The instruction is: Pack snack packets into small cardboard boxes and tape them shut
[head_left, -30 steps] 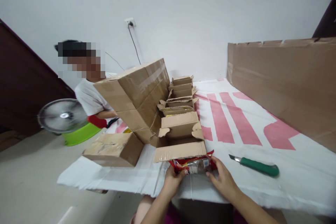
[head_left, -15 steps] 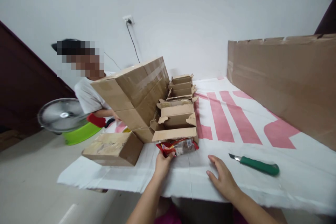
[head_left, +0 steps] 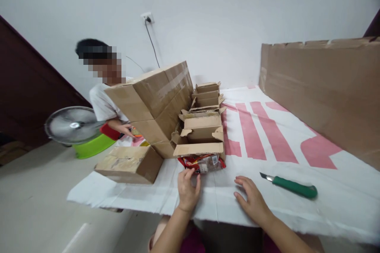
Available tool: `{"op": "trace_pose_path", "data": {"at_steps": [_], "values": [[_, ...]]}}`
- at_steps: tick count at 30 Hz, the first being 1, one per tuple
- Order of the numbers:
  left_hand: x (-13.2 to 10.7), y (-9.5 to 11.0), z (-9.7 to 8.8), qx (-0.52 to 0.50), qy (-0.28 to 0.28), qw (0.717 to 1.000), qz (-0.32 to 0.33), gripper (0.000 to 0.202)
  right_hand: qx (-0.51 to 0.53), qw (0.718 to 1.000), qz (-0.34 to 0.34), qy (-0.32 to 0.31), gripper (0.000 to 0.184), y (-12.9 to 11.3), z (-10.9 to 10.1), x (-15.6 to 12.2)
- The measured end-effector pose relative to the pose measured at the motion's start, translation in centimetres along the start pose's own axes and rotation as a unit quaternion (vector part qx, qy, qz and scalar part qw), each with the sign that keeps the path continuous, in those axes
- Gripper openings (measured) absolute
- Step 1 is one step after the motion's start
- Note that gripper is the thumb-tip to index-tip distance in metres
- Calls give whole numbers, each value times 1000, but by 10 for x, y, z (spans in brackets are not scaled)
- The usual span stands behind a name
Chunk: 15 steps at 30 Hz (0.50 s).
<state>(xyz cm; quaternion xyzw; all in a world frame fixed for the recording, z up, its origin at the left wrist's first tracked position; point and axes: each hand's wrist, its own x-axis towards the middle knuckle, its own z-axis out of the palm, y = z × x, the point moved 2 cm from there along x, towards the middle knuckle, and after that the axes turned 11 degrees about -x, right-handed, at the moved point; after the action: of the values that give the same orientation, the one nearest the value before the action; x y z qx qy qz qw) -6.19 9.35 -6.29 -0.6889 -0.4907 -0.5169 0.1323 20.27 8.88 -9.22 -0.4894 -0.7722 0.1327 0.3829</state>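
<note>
The red packet [head_left: 202,163] lies at the near mouth of the open box [head_left: 198,149]. Left hand [head_left: 188,189] loosely spread, fingertips just beside it; right hand [head_left: 253,202] spread flat on the sheet [head_left: 297,213], knife [head_left: 293,187] to its right

A green-handled knife [head_left: 292,187] lies on the table [head_left: 326,174]. A fan [head_left: 73,125] stands beside a green basin [head_left: 92,146], near another person [head_left: 103,104].
</note>
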Motion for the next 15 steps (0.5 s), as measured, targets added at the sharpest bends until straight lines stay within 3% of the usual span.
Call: {"op": "trace_pose_path", "data": {"at_steps": [3,5,12,15], "values": [[2,7,7,-2,-120,993,18,41,-1,1000,-6,-3,26,-1,-1,1],[2,8,11,37,-168,985,-2,44,-1,1000,-6,-8,25,-2,-1,2],[2,10,13,114,-175,977,-36,56,26,999,8,-27,22,-5,-3,1],[2,11,13,120,-185,974,-44,55,70,994,49,-65,24,-4,-7,13]]}}
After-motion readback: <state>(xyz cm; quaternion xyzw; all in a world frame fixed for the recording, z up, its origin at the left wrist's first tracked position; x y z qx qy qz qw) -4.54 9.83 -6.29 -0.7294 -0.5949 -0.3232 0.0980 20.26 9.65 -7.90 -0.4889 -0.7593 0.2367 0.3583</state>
